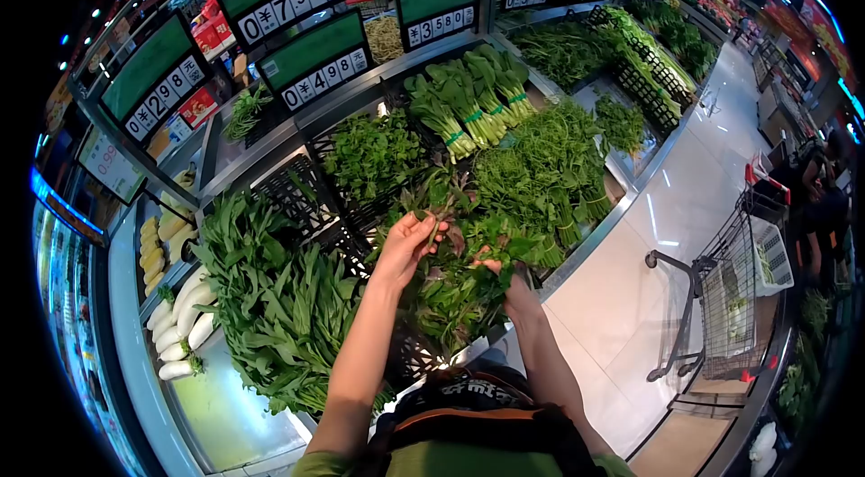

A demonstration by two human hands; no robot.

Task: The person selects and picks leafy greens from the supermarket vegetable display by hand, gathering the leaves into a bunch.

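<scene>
So, left hand (410, 247) pinched one purplish sprig (443, 199), right hand (506, 276) gripped one leafy green bunch (515, 245), one cart (728, 283) right of both.

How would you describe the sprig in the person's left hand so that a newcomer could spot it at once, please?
Find the vegetable stand below the price signs. At its near side, the left hand, on the side of the white radishes, pinches the leafy sprig. Its purple-tinged leaves set it apart from the plain green, teal-banded bunches beyond it.
</scene>
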